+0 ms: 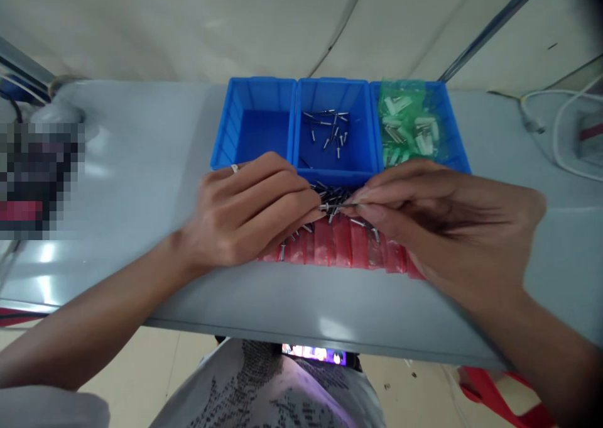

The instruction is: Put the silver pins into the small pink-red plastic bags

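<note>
A single blind rivet (326,207) with a thin metal pin spans the gap between my fingertips. My right hand (452,220) pinches its pin end between thumb and fingers. My left hand (257,211) is closed at the other end, its thumb hidden behind the fingers. Below and behind lies a pile of similar rivets (332,195) on pink-red plastic bags (325,242) laid in a row. More loose rivets (338,136) lie in the middle blue bin (334,92). Part of the pile is covered by my hands.
The left blue bin (261,88) and right blue bin (455,132) adjoin the middle one. Green bags (409,126) with pale and metal pieces fill the right bin. A white cable (556,132) lies on the grey table (132,139). A lit phone screen (313,352) shows below the table's front edge.
</note>
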{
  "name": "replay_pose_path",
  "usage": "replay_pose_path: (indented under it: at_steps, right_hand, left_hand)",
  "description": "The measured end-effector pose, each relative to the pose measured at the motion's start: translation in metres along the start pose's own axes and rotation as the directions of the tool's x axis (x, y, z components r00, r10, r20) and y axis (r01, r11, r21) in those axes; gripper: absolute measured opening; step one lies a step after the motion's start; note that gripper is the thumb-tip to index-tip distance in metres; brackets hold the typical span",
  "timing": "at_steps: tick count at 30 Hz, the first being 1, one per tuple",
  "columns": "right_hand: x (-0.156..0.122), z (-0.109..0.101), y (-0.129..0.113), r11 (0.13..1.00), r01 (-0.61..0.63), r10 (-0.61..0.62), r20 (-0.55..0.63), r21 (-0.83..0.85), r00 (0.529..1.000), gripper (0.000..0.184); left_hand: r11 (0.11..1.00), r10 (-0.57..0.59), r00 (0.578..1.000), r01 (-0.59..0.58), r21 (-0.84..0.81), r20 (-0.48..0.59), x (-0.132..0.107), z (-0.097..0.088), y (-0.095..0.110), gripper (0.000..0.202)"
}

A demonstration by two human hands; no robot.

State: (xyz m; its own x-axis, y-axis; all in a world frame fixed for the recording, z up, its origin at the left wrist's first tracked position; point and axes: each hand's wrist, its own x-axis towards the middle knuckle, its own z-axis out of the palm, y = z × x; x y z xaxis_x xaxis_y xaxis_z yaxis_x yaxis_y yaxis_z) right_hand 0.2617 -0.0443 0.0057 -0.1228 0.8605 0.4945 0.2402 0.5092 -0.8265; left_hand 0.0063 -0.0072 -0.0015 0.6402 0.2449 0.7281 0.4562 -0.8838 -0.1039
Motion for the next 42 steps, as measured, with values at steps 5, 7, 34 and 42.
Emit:
replay_pose_path:
  at_steps: [5,7,34,42]
  right_hand:
    - [0.002,0.002,0.0,0.996,-0.023,0.023,0.004,0.082,1.0,0.027]
    - [0.001,0.003,-0.001,0.998,-0.052,0.052,0.003,0.047,0.999,0.024]
    - [-0.001,-0.008,0.027,0.602,0.658,-0.335,0.604,-0.453,0.723,0.033]
    - [0.002,-0.006,0.021,0.678,0.576,-0.388,0.442,-0.457,0.809,0.033]
  left_hand:
    - [0.999,0.025,0.999,-0.026,-0.037,-0.047,0.002,0.0,-0.004,0.025]
    - [0.999,0.029,0.999,-0.031,-0.029,-0.038,0.002,0.001,-0.005,0.021]
    - [0.976,-0.141,0.981,0.16,0.149,-0.131,-0.007,-0.004,-0.018,0.03]
    - [0.98,-0.094,0.987,0.115,0.161,-0.132,-0.007,-0.002,-0.021,0.022]
